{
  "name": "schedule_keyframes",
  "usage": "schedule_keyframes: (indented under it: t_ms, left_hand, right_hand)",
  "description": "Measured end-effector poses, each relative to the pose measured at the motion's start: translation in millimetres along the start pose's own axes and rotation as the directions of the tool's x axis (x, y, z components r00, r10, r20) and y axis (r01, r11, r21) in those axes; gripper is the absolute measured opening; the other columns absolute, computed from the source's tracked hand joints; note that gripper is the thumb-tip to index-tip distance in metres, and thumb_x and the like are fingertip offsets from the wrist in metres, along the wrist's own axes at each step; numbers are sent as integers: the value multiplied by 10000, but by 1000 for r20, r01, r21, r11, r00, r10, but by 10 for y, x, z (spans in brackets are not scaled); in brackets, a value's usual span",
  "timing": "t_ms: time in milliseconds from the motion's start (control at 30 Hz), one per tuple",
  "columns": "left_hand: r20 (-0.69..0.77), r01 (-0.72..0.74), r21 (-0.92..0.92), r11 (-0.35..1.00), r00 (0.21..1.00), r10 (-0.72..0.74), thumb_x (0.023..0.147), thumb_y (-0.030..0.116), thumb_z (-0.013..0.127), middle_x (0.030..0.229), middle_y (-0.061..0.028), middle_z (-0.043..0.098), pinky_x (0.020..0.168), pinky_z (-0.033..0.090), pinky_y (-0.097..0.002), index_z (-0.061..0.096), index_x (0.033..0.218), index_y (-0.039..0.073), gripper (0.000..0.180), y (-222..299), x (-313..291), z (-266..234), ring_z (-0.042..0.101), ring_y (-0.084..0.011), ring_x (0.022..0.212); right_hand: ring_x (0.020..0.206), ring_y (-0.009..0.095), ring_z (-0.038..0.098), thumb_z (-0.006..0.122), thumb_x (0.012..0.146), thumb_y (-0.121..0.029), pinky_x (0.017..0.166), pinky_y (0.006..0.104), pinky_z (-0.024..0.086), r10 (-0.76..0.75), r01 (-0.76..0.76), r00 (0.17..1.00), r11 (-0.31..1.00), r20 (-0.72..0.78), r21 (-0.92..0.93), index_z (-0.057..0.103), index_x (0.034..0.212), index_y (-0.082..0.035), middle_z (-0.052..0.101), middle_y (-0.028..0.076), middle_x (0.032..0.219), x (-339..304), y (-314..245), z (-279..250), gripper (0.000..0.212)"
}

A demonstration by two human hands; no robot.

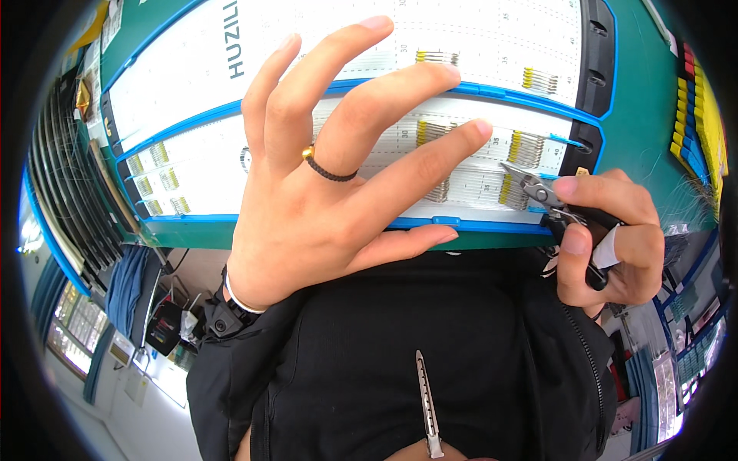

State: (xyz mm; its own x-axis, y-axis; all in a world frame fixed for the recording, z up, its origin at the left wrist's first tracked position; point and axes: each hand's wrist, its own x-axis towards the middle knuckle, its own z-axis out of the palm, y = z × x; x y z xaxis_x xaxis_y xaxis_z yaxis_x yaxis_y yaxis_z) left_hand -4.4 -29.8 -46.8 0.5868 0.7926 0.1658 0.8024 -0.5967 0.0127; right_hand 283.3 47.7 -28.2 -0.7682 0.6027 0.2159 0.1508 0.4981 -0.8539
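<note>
My left hand [300, 192] is spread, palm down, over a white ruled case [538, 115] with blue edges and black ends. Its fingers are apart and I see nothing held in them; the palm side is hidden. In my right hand [634, 242] is a small pair of pliers [543, 194], with black handles and pointed grey jaws. The jaw tips lie beside a row of small yellow-topped metal pins [513, 190] at the near right of the case. Another pin row [434, 132] is partly covered by my left index finger.
A green mat [653, 138] lies under the case. Dark stacked panels [73, 192] stand at the left. Yellow and blue pieces [692, 115] are at the far right. A metal hair clip [424, 399] rests against my dark clothing [477, 330].
</note>
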Motion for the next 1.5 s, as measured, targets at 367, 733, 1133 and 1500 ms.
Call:
schedule_keyframes:
  t_ms: [367,733,1133,1500]
  left_hand:
    - [233,417,-197,887,899,-371,719,599,725,1375,-45,526,1141,287,-446,736,1176,265,566,353,244,-334,299,-340,1372]
    - [243,423,-196,884,895,-374,735,626,704,1380,-40,526,1157,254,-462,736,1176,276,564,361,221,-299,290,-332,1383]
    - [1,68,-106,992,998,-69,731,614,709,1380,-46,530,1148,268,-459,737,1177,269,564,87,100,-60,297,-336,1377]
    - [176,394,-267,879,917,-358,733,615,711,1377,-45,535,1152,251,-474,736,1179,276,561,314,155,-255,306,-338,1378]
  right_hand:
    - [635,204,600,689,785,102,570,299,483,8,-8,1000,1000,-30,-4,413,898,-84,681,284,1059,-17,2,-20,352]
    - [651,207,623,633,739,142,574,290,475,19,-23,996,999,-87,-45,423,870,-77,683,275,1044,-69,-1,3,330]
    - [657,200,610,595,747,157,584,299,467,61,-67,993,996,-102,-56,409,878,-81,682,270,1037,-90,-35,-15,329]
    - [661,193,602,565,771,153,627,299,474,96,-105,972,994,-217,-33,409,866,-66,688,267,981,-85,-69,67,285]
